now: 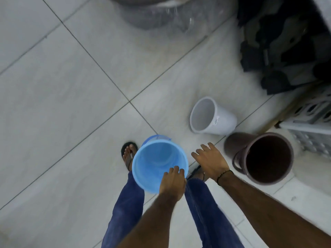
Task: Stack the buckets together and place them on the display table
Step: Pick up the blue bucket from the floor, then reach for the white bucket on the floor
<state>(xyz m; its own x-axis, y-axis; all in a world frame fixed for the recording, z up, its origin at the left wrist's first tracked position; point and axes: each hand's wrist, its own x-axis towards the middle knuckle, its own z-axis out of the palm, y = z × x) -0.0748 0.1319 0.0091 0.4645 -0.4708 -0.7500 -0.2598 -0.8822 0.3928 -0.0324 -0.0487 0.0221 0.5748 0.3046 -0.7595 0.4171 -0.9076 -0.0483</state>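
Note:
A light blue bucket (155,163) hangs upright above the tiled floor, its mouth toward me. My left hand (172,183) grips its near rim, fingers hooked over the edge. My right hand (209,160) hovers open just right of it, fingers spread, holding nothing. A white bucket (213,117) lies on its side on the floor beyond my right hand. A dark brown bucket (263,158) with a handle stands tilted to the right of that hand.
My legs in blue trousers and a sandalled foot (129,153) are below the blue bucket. A white lattice crate (311,126) and a pile of dark goods (286,45) fill the right side. A plastic-wrapped round item (161,13) sits at the top.

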